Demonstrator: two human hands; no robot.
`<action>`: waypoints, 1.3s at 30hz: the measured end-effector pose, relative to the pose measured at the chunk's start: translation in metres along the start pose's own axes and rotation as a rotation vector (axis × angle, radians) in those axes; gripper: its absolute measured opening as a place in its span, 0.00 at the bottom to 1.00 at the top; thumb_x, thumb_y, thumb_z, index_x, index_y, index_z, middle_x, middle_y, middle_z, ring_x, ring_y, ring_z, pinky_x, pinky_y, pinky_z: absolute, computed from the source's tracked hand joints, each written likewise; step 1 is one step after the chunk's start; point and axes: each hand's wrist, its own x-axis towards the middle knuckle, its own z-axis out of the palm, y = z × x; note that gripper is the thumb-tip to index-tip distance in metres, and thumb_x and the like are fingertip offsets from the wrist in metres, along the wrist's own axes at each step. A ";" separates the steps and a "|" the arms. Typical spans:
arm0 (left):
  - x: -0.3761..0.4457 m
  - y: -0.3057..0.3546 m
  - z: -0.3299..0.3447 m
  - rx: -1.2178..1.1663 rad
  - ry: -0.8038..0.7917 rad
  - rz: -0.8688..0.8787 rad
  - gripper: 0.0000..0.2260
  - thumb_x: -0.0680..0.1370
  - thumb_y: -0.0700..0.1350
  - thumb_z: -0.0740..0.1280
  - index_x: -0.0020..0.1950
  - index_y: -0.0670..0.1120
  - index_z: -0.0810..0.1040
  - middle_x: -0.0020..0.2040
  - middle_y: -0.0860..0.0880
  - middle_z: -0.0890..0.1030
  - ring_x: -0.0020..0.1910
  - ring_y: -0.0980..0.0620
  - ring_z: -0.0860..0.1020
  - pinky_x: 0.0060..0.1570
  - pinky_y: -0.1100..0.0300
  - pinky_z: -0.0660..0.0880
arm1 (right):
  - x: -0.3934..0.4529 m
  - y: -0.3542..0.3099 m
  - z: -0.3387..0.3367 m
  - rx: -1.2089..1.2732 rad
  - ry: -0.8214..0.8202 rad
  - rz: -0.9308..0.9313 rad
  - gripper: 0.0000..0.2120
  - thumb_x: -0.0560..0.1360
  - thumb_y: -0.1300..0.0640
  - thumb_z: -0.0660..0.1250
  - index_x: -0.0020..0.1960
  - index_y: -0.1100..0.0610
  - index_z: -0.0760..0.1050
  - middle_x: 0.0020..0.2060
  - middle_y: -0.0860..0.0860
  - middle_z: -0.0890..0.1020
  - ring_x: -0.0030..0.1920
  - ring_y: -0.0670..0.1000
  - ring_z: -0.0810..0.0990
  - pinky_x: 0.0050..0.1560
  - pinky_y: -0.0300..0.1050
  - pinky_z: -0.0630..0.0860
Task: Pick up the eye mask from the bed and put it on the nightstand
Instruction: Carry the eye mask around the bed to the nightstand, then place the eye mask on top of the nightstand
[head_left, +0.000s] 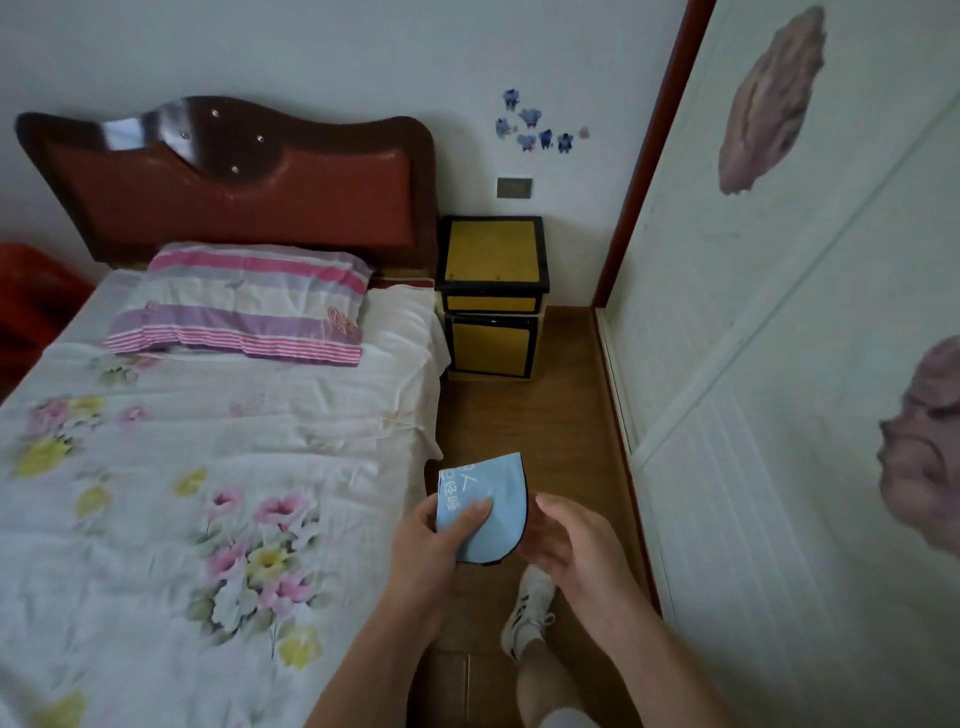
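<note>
A: Eye mask (480, 506) is lower centre, off the bed (208, 441), pinched by the left hand (434, 540). Right hand (563, 543) is loose, maybe touching its edge.

B: Keep it folded and lay it flat on the nightstand (491, 249), upper centre.

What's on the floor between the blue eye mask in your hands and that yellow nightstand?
Nothing: the head view shows only bare wooden floor between the eye mask and the nightstand.

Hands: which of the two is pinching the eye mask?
The left hand, thumb pressed on the blue eye mask. The right hand curls open beside it.
</note>
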 end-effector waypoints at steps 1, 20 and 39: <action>0.017 0.007 0.004 0.001 0.009 0.005 0.21 0.65 0.51 0.78 0.55 0.46 0.84 0.50 0.44 0.88 0.50 0.44 0.86 0.46 0.51 0.82 | 0.017 -0.011 0.002 -0.001 -0.010 0.001 0.11 0.78 0.54 0.68 0.56 0.58 0.83 0.51 0.59 0.87 0.54 0.58 0.86 0.59 0.57 0.81; 0.318 0.158 0.118 -0.048 0.084 0.014 0.20 0.65 0.49 0.78 0.55 0.44 0.84 0.47 0.43 0.88 0.43 0.45 0.87 0.30 0.60 0.80 | 0.309 -0.242 0.027 -0.005 -0.092 0.010 0.10 0.77 0.55 0.69 0.53 0.59 0.84 0.49 0.59 0.88 0.51 0.58 0.87 0.55 0.55 0.82; 0.616 0.290 0.128 -0.070 -0.057 -0.075 0.16 0.72 0.45 0.74 0.58 0.42 0.82 0.51 0.43 0.88 0.49 0.45 0.86 0.39 0.60 0.82 | 0.568 -0.388 0.119 0.059 0.057 0.042 0.15 0.79 0.56 0.67 0.62 0.62 0.77 0.57 0.62 0.83 0.55 0.59 0.84 0.55 0.53 0.81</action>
